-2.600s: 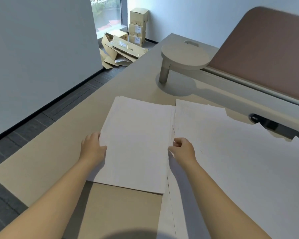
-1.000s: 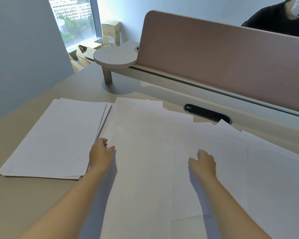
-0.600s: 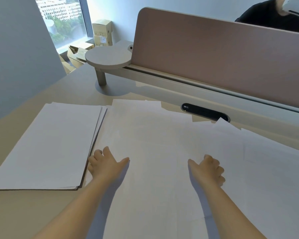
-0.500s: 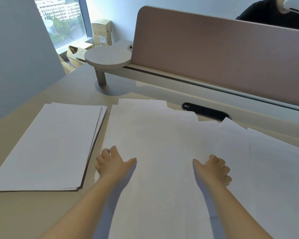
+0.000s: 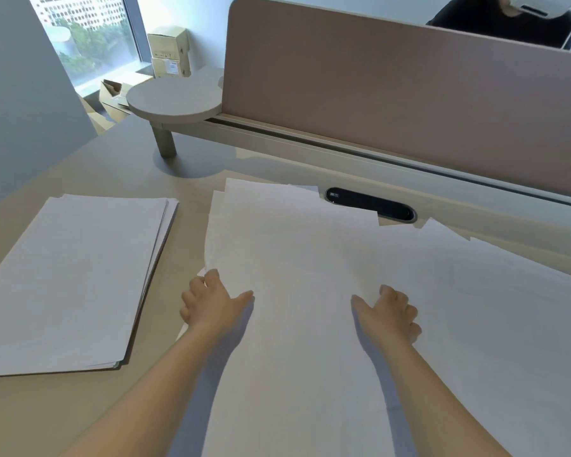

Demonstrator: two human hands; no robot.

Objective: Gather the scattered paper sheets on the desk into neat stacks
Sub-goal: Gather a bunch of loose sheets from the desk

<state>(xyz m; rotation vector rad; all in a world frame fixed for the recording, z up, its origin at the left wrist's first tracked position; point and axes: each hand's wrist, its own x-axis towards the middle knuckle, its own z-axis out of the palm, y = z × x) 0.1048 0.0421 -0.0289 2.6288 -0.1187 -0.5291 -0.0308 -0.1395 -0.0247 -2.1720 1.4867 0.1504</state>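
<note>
A squared-up stack of white paper lies on the left of the beige desk. Loose white sheets overlap in a wide, uneven spread across the middle, and more sheets fan out to the right. My left hand rests at the left edge of the middle sheets, thumb spread out over the paper. My right hand presses on the spread's right part with its fingers loosely bent and its thumb pointing left. Neither hand lifts a sheet.
A brown divider panel closes the back of the desk, with a round shelf on a post at its left end. A black cable slot sits just behind the sheets. A person in dark clothes sits beyond the panel. Cardboard boxes stand by the window.
Both hands left the finished stack and moved right onto the loose spread. In the last half second the middle sheets slid right, widening the gap to the stack.
</note>
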